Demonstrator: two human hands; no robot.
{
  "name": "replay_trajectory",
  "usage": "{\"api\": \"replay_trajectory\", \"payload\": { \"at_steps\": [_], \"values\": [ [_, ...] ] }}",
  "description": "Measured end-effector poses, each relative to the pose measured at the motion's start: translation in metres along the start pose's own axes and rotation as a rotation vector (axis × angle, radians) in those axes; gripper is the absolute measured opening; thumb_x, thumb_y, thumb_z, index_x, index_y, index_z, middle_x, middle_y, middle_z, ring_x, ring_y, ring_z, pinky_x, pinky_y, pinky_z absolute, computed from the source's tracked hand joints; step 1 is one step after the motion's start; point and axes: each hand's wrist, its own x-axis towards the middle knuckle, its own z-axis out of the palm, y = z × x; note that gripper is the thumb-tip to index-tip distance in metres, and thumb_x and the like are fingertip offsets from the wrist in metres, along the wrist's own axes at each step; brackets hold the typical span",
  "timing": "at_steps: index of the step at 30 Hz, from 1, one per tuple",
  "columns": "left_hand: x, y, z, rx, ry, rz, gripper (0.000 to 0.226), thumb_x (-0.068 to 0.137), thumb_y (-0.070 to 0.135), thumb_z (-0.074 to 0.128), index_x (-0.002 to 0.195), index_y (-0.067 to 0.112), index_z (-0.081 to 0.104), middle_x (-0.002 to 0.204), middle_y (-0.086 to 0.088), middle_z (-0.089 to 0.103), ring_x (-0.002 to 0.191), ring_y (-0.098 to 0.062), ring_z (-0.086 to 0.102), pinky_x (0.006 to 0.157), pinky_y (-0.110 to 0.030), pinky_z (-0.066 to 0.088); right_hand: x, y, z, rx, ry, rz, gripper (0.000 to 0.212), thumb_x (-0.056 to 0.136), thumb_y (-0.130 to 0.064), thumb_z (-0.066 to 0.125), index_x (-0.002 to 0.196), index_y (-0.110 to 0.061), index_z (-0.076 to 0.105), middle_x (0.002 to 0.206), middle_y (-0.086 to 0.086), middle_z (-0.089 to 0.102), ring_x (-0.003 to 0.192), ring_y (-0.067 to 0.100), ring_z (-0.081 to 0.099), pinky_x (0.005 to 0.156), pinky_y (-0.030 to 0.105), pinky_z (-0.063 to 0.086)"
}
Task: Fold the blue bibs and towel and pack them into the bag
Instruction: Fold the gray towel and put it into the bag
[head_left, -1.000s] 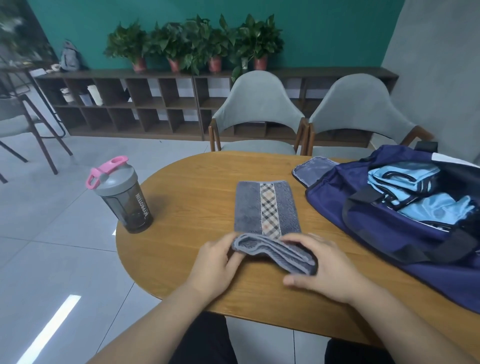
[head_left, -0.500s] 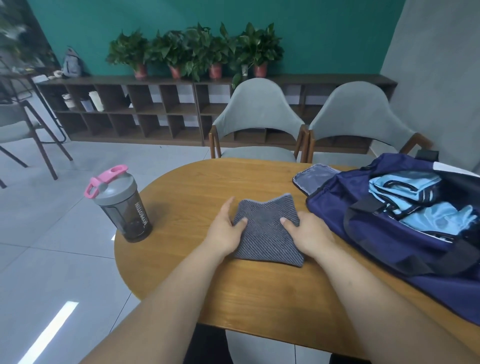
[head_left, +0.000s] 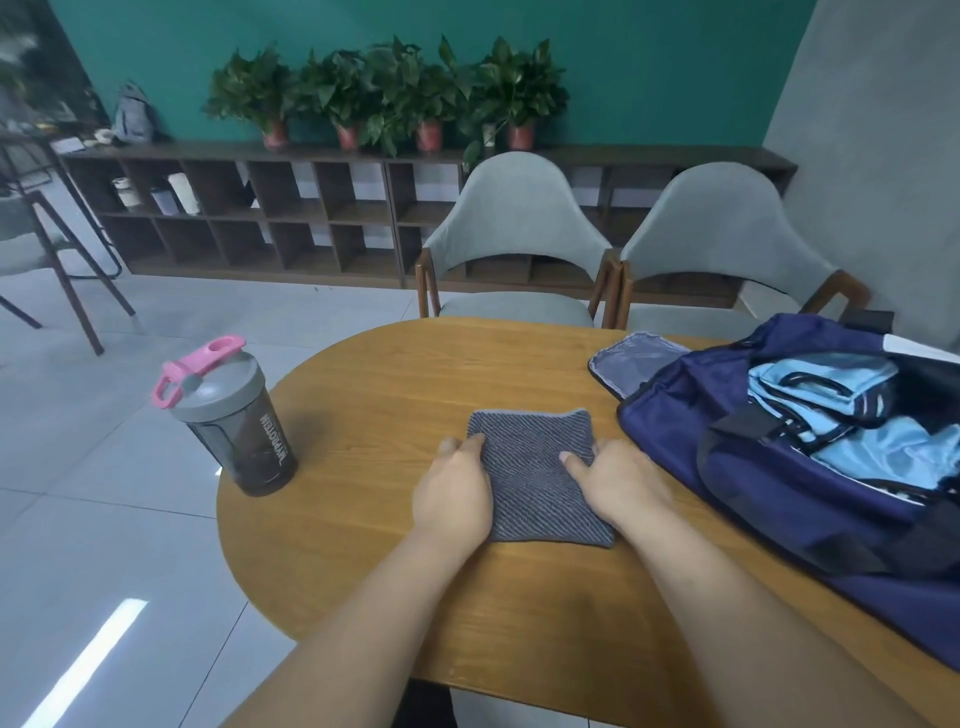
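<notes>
Towel, folded to a small grey square, lies on the tabletop under both hands.
The left hand rests on the towel's left edge and the right hand on its right edge. The fingers of the left and the fingers of the right lie fairly straight and loose, pressing on the cloth rather than gripping it, and the striped middle of the towel shows bare between them. Just right of the right fingers sits the open navy bag, not touching the towel, with the light blue bibs already inside it. Well left of the left fingers a dark bottle with a pink cap stands upright near the tabletop's edge. Beyond the fingertips two grey chairs face the tabletop.
</notes>
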Motion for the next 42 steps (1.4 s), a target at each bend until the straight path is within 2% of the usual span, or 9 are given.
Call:
{"api": "replay_trajectory", "payload": {
  "at_steps": [3,6,9,15,21,27,33,38,42],
  "values": [
    [0.002,0.002,0.000,0.218,0.100,0.115,0.056,0.099,0.013,0.045,0.155,0.021,0.044,0.144,-0.008,0.040,0.128,-0.031,0.047,0.105,-0.042,0.045,-0.012,-0.004,-0.001,-0.145,0.258,-0.069,0.049,0.091,-0.058,0.069,0.112,-0.019,0.049,0.097,0.000,0.056,0.096,0.029,0.063,0.065,0.037,0.045],
    [0.013,0.002,-0.004,0.303,0.098,0.439,0.050,0.103,0.019,0.046,0.153,0.022,0.049,0.156,-0.003,0.043,0.146,-0.028,0.035,0.118,-0.041,0.033,-0.009,0.000,0.007,-0.330,0.488,-0.570,0.045,0.083,-0.023,0.078,0.125,-0.021,0.061,0.124,0.005,0.057,0.112,0.030,0.056,0.080,0.042,0.048],
    [0.018,-0.012,-0.004,0.242,-0.165,0.478,0.053,0.110,0.022,0.038,0.163,0.023,0.036,0.170,0.003,0.030,0.159,-0.017,0.020,0.130,-0.036,0.015,0.007,0.022,0.017,-0.196,0.221,-0.716,0.049,0.093,-0.009,0.062,0.136,-0.033,0.067,0.143,-0.011,0.061,0.134,0.018,0.055,0.104,0.044,0.049],
    [0.010,-0.027,-0.006,0.261,-0.322,0.477,0.076,0.104,0.071,0.012,0.169,0.031,0.005,0.175,0.016,-0.007,0.157,0.000,-0.018,0.132,-0.039,-0.003,0.006,0.055,0.024,-0.005,-0.014,-0.665,0.049,0.114,-0.038,0.032,0.162,-0.034,0.035,0.170,-0.021,0.022,0.157,-0.004,0.006,0.131,0.040,0.017],
    [-0.007,-0.044,0.003,0.079,-0.014,0.533,0.056,0.110,0.058,0.032,0.157,0.031,0.047,0.166,0.017,0.036,0.158,0.000,0.013,0.130,-0.042,0.019,-0.028,0.064,0.015,0.078,0.282,-0.877,0.031,0.102,-0.019,0.064,0.130,-0.031,0.070,0.140,-0.019,0.063,0.141,0.001,0.048,0.113,0.044,0.046],
    [-0.018,-0.047,-0.008,0.051,-0.030,0.616,0.077,0.094,0.078,0.054,0.155,0.031,0.049,0.165,0.019,0.036,0.158,-0.002,0.015,0.130,-0.035,0.011,-0.046,0.069,0.004,-0.088,0.040,-0.823,0.082,0.088,-0.084,0.055,0.155,-0.039,0.044,0.164,-0.027,0.031,0.154,-0.006,0.019,0.125,0.030,0.025],
    [-0.024,-0.050,-0.012,-0.033,0.031,0.645,0.067,0.088,0.042,0.075,0.150,0.031,0.050,0.145,0.015,0.056,0.141,-0.005,0.046,0.126,-0.037,0.027,-0.049,0.072,0.000,0.119,0.178,-0.693,0.045,0.095,-0.066,0.058,0.132,-0.042,0.058,0.127,-0.026,0.061,0.114,0.001,0.061,0.091,0.030,0.053],
    [-0.027,-0.039,-0.009,-0.227,0.044,0.415,0.044,0.098,0.058,0.062,0.136,0.037,0.057,0.125,0.018,0.068,0.119,-0.007,0.058,0.109,-0.033,0.044,-0.046,0.068,-0.006,0.323,0.286,-0.438,0.042,0.095,-0.069,0.051,0.118,-0.036,0.061,0.069,-0.011,0.065,0.065,0.004,0.062,0.063,0.033,0.049],
    [-0.019,-0.014,-0.008,-0.463,-0.004,0.159,0.046,0.098,0.066,0.058,0.139,0.046,0.049,0.116,0.020,0.071,0.110,-0.003,0.067,0.097,-0.032,0.054,-0.033,0.047,-0.009,0.278,0.301,-0.301,0.047,0.099,-0.071,0.041,0.115,-0.031,0.059,0.077,-0.011,0.068,0.078,0.009,0.066,0.068,0.035,0.052]
  ]
}}
